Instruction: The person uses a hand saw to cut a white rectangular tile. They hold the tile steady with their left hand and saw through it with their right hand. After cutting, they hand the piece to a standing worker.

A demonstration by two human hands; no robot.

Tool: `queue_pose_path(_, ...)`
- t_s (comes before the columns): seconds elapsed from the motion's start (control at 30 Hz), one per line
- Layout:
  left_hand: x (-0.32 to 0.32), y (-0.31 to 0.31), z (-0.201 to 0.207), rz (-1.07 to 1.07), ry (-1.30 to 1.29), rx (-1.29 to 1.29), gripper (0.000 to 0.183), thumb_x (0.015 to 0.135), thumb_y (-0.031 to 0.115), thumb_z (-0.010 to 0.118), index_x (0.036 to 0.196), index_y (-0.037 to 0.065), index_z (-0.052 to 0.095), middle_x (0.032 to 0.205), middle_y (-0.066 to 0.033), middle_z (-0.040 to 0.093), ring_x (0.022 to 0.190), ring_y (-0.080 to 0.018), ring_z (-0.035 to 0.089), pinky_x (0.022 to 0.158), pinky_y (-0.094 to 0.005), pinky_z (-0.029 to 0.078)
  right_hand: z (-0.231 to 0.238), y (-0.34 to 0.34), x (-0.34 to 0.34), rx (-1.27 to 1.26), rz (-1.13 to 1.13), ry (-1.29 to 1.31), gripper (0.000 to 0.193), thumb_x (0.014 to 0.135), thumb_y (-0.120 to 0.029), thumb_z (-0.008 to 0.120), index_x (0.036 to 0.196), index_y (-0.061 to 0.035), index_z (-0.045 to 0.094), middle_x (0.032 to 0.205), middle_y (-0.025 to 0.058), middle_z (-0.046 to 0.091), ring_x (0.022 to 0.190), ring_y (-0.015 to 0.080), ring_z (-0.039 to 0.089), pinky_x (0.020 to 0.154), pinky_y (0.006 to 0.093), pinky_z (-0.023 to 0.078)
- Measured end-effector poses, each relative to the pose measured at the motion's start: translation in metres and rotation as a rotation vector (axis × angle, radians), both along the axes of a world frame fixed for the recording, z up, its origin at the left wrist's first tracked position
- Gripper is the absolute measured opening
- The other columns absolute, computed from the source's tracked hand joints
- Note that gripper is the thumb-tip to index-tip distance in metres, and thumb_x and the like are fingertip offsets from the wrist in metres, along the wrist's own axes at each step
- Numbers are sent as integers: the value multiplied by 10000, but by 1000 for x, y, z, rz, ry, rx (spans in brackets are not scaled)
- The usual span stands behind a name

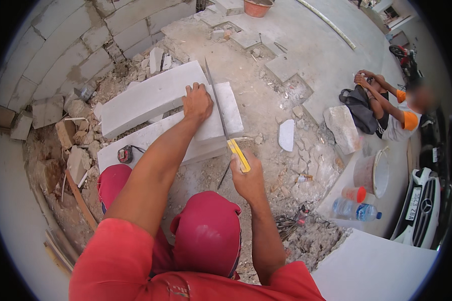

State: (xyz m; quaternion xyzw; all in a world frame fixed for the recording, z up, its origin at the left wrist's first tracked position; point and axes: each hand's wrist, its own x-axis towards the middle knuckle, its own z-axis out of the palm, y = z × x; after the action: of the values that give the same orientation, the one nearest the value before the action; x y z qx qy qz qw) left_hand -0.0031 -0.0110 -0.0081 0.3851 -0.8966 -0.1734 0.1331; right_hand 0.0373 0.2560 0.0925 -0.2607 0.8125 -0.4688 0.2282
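Observation:
A long white lightweight block (145, 98) lies across another white block (120, 146) close in front of my knees. My left hand (198, 104) presses on the upper block near its right end, its fingers curled over the far edge. In my right hand (248, 179) is the yellow handle of a handsaw (218, 100). Its long blade runs away from me across the block, just right of my left hand. I cannot tell how deep the blade sits in the block. A tape measure (125, 154) rests on the lower block at its left end.
Rubble (80, 155) and a block wall (70, 45) are at the left. A white offcut (286, 135) and a rough stone (342, 129) lie to the right. Beyond sit a person (397, 113), a bucket (371, 173) and a water bottle (355, 209). A car (418, 208) stands at the far right.

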Motion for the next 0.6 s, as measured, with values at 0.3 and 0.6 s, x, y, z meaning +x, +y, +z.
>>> queue_pose_path(0.3, 1, -3, 4, 37, -22, 94, 289, 957, 153, 548, 1186, 7, 646, 1308, -157, 600, 1291, -392, 516, 970, -594, 503, 25, 123, 88, 94, 5, 115, 258, 973, -103, 654, 1215, -14, 639, 891, 191, 668, 750, 347, 701, 684, 407, 549)
queue_pose_path(0.6, -2, -2, -3, 51, 20, 13, 262, 965, 156, 538, 1134, -9, 652, 1227, -177, 618, 1209, -402, 556, 917, -574, 543, -2, 61, 52, 85, -25, 132, 216, 990, -167, 654, 1121, 2, 626, 827, 207, 667, 698, 371, 679, 654, 455, 532)
